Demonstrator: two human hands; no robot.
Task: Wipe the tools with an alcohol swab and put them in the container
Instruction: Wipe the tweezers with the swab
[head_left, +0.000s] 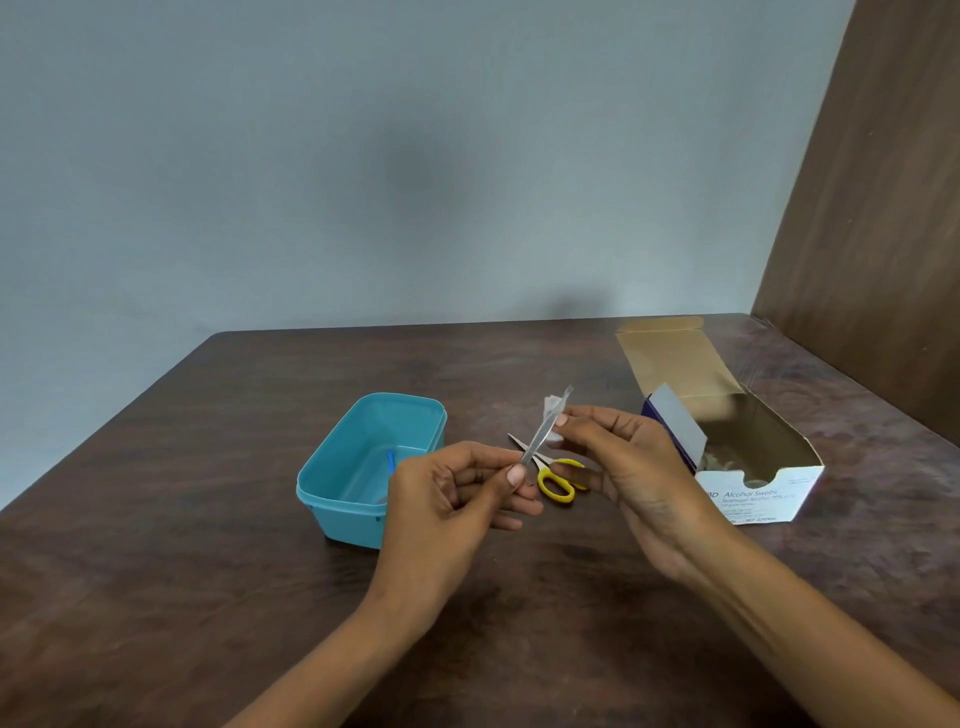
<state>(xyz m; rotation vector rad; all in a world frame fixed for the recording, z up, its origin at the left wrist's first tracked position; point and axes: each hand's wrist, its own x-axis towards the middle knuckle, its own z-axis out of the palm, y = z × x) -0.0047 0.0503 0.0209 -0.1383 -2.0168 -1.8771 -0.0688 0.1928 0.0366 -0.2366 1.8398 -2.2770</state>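
- Dark wooden surface (156, 519) against a grey wall.
- Left hand (457, 493) pinches the metal nail file (540, 441) at its lower end, tilted.
- Right hand (623, 457) pinches a white swab (554, 415) around the file.
- Teal container (337, 499) just left; yellow scissors (556, 480) beneath the hands.
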